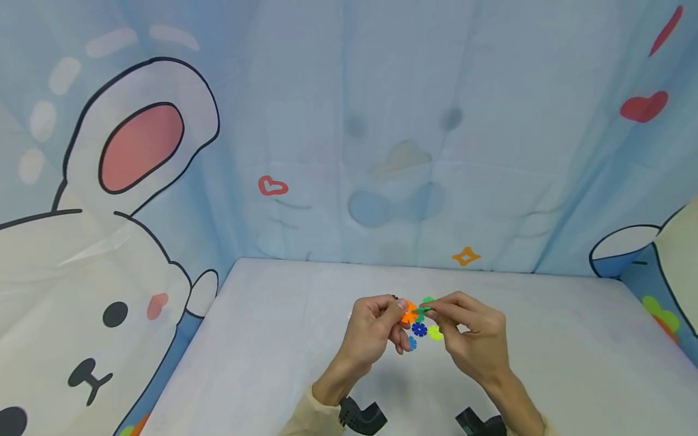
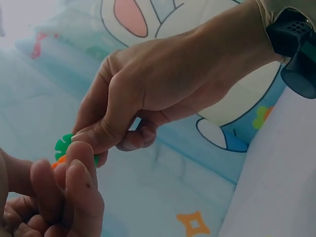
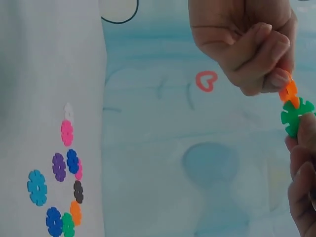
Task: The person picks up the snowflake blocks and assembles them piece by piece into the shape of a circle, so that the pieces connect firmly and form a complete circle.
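Observation:
Over the white table, my left hand (image 1: pixel 371 330) pinches a small orange notched plastic disc (image 1: pixel 409 312) between thumb and fingers. From the other side my right hand (image 1: pixel 475 336) pinches a green notched disc (image 3: pixel 295 117). In the right wrist view the orange disc (image 3: pixel 289 91) meets the green one at its rim; whether their slots are locked cannot be made out. Fingers cover much of both discs. The left wrist view shows the green disc (image 2: pixel 62 147) at the right thumb tip, with only a sliver of orange beside it.
Several loose notched discs lie on the table (image 1: pixel 283 339) beyond and below the hands, among them dark blue (image 1: pixel 419 329), yellow-green (image 1: pixel 435 333), pink (image 3: pixel 67 133), purple (image 3: pixel 59 167) and light blue (image 3: pixel 37 187). A printed blue curtain (image 1: pixel 305 121) stands behind the table.

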`<state>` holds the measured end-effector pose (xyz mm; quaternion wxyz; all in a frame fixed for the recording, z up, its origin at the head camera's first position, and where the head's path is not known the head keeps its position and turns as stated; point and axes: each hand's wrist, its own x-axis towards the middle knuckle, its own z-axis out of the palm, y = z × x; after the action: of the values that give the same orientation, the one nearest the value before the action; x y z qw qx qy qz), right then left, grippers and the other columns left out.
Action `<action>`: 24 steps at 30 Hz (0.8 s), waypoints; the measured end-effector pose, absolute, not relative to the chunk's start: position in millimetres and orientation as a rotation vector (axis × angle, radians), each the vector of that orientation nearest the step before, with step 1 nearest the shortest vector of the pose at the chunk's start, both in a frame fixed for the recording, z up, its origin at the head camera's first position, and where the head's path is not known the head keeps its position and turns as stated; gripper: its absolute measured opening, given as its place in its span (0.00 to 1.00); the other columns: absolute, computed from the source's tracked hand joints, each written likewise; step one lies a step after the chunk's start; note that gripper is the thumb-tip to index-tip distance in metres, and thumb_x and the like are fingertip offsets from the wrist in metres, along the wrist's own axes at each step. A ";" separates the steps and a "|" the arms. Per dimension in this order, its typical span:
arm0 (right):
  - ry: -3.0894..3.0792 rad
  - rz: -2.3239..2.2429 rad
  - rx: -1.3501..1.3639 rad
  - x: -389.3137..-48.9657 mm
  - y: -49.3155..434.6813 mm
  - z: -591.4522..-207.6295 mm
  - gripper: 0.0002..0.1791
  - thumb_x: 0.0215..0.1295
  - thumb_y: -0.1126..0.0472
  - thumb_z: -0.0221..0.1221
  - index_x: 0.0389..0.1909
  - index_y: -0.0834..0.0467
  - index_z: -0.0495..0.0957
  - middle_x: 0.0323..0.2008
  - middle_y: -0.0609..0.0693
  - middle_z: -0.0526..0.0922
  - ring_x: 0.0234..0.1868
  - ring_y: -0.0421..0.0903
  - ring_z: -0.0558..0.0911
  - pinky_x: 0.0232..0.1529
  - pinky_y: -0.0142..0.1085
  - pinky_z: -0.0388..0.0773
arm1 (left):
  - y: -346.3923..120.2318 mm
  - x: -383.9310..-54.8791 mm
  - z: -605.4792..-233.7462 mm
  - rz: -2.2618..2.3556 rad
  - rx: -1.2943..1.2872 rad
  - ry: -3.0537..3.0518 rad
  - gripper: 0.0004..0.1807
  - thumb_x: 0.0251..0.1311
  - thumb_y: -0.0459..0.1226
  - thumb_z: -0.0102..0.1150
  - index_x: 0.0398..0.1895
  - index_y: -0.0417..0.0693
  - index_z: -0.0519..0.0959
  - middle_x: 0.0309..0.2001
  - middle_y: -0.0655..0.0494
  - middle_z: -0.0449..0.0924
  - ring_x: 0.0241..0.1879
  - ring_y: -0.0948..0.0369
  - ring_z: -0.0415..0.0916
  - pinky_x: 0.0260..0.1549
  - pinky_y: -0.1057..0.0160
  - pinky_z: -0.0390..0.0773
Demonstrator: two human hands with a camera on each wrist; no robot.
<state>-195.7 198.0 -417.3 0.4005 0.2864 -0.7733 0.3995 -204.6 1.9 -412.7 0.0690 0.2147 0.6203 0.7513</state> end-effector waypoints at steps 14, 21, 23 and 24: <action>-2.232 0.976 0.723 -216.7 216.2 -434.0 0.24 0.55 0.72 0.77 0.54 0.58 0.88 0.35 0.46 0.88 0.21 0.31 0.77 0.23 0.24 0.79 | -5.4 -225.2 -426.6 2.185 0.499 1.868 0.19 0.79 0.39 0.56 0.40 0.27 0.82 0.18 0.58 0.78 0.18 0.64 0.81 0.24 0.70 0.85; -2.819 0.964 0.486 -231.9 216.7 -476.4 0.16 0.63 0.54 0.76 0.48 0.57 0.89 0.41 0.49 0.88 0.26 0.35 0.76 0.26 0.29 0.78 | -8.1 -232.8 -432.6 2.201 0.414 1.860 0.19 0.78 0.41 0.58 0.35 0.30 0.80 0.20 0.57 0.79 0.19 0.63 0.82 0.24 0.68 0.85; -2.932 0.923 0.435 -233.5 210.2 -487.0 0.17 0.62 0.51 0.76 0.46 0.56 0.89 0.40 0.49 0.87 0.28 0.37 0.76 0.28 0.31 0.78 | -8.8 -233.8 -433.0 2.213 0.402 1.850 0.18 0.77 0.40 0.58 0.33 0.32 0.79 0.20 0.57 0.79 0.19 0.63 0.82 0.24 0.68 0.85; -2.964 0.907 0.413 -234.0 206.4 -491.3 0.17 0.61 0.51 0.77 0.45 0.55 0.89 0.40 0.48 0.86 0.29 0.38 0.76 0.30 0.33 0.78 | -9.1 -234.1 -432.8 2.218 0.398 1.842 0.17 0.77 0.39 0.58 0.31 0.35 0.79 0.20 0.57 0.79 0.19 0.63 0.82 0.23 0.68 0.85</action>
<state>-234.0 206.4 -491.3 0.0071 0.1321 -0.9478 0.2901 -234.1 -9.1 -432.8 0.1152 0.1360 0.6287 0.7569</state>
